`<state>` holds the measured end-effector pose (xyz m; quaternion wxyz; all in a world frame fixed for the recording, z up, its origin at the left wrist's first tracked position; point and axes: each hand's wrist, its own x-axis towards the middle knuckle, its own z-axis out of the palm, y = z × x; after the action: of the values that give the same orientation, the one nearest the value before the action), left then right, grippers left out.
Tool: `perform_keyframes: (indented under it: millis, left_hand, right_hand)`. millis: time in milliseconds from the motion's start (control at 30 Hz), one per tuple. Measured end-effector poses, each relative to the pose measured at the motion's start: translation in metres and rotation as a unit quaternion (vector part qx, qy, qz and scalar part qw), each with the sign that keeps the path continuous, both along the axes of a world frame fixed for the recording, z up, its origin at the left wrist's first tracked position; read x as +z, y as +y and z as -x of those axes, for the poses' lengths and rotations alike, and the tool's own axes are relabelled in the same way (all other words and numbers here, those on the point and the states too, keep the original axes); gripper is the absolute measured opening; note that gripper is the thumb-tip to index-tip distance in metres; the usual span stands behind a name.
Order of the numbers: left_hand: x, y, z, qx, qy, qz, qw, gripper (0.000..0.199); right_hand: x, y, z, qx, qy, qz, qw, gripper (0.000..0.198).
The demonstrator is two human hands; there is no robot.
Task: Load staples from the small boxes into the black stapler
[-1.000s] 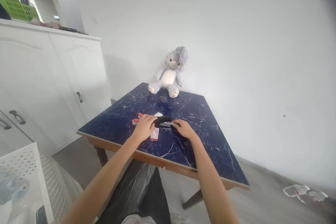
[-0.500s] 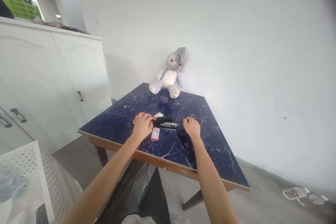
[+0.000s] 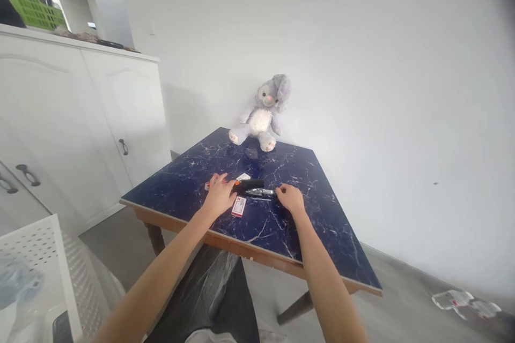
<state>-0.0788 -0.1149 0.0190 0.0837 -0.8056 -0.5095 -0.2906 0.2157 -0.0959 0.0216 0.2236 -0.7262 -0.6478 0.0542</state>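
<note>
A black stapler [image 3: 249, 184] with an orange part lies hinged open on the blue table, its metal staple channel [image 3: 261, 191] pointing right. My left hand [image 3: 219, 196] is at the hinge end, thumb against the stapler and the other fingers reaching over its back. By the channel's tip, my right hand [image 3: 290, 196] has thumb and finger pinched together, touching the end. A small red-and-white box [image 3: 238, 207] lies just in front of the stapler. Behind it is a white piece [image 3: 243, 177], and something red [image 3: 208, 185] shows partly beyond my left fingers.
A grey plush toy [image 3: 259, 118] sits at the back of the blue marble-patterned table [image 3: 317, 225], against the wall. White cabinets [image 3: 120, 96] stand on the left, with a white perforated basket [image 3: 64, 273] in front of them. Clear plastic items [image 3: 462, 303] lie on the floor at right.
My right hand has moved slightly left and its fingertips now meet the tip of the staple channel. The fingers of my left hand have spread a little while staying at the stapler's hinge end.
</note>
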Motion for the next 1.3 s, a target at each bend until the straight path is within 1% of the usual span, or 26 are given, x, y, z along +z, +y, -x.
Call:
perform_keyframes:
  millis: [200, 500, 800, 933, 1033, 1167, 1300]
  left_hand:
    - [-0.002, 0.003, 0.000, 0.009, -0.010, 0.002, 1.000, 0.032]
    - [-0.004, 0.006, 0.001, -0.011, 0.018, 0.002, 1.000, 0.032]
    - [-0.003, 0.007, -0.003, -0.007, 0.020, -0.005, 1.000, 0.032]
    - [-0.003, 0.007, -0.004, -0.010, 0.016, -0.003, 1.000, 0.032]
    - [-0.002, 0.007, -0.005, -0.014, 0.011, 0.002, 1.000, 0.032]
    - [-0.001, 0.007, -0.007, -0.019, 0.004, 0.011, 1.000, 0.031]
    - [-0.002, 0.008, -0.009, -0.007, 0.001, 0.017, 1.000, 0.031]
  right_hand:
    - [0.004, 0.001, -0.003, 0.013, 0.012, 0.018, 1.000, 0.025]
    - [-0.001, 0.001, -0.002, 0.040, 0.021, -0.015, 0.999, 0.026]
    - [-0.002, 0.002, 0.013, 0.054, 0.062, -0.037, 0.996, 0.027]
    - [-0.001, 0.003, 0.027, 0.074, 0.050, -0.040, 0.995, 0.029]
    - [-0.002, 0.003, 0.034, 0.082, 0.026, -0.025, 0.996, 0.028]
    - [-0.003, 0.003, 0.037, 0.093, 0.002, -0.004, 0.996, 0.027]
    - [-0.004, 0.003, 0.038, 0.103, -0.019, 0.001, 0.995, 0.028]
